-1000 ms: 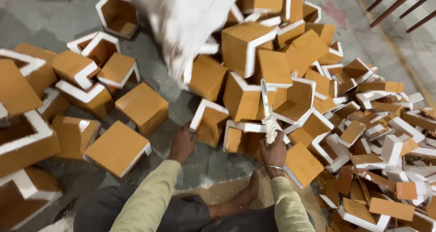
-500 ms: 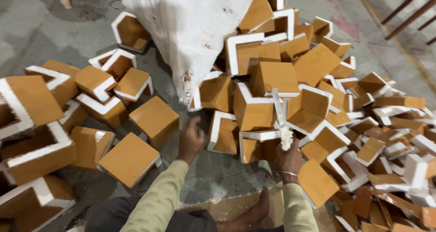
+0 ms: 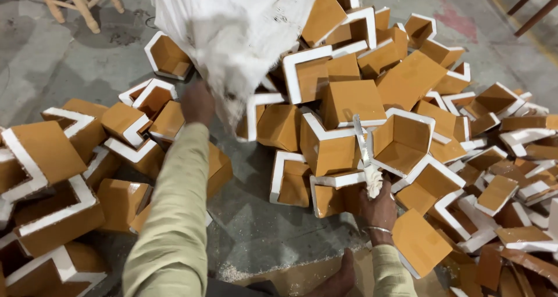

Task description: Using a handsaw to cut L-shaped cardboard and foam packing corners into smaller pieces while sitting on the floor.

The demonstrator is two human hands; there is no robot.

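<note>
A big white woven sack (image 3: pixel 232 29) hangs over a heap of orange-brown corner pieces with white edges (image 3: pixel 349 105). My left hand (image 3: pixel 197 102) reaches up and forward to the sack's lower edge and grips it; its fingers are mostly hidden. My right hand (image 3: pixel 378 207) is low at the front of the heap. It is closed on a thin stick caked in white (image 3: pixel 363 151) that points up across an open corner piece (image 3: pixel 401 143). Both arms wear pale green sleeves.
More corner pieces (image 3: pixel 46 157) lie scattered at the left on the grey concrete floor (image 3: pixel 70 64). Wooden furniture legs (image 3: pixel 75 0) stand at the top left. My bare foot (image 3: pixel 343 276) rests on a brown sheet beside sawdust (image 3: pixel 232 271). Broken scraps (image 3: pixel 523 239) pile up at the right.
My left hand has risen from near the floor up to the sack's lower edge. The right hand has kept the white stick and stayed at the front of the heap.
</note>
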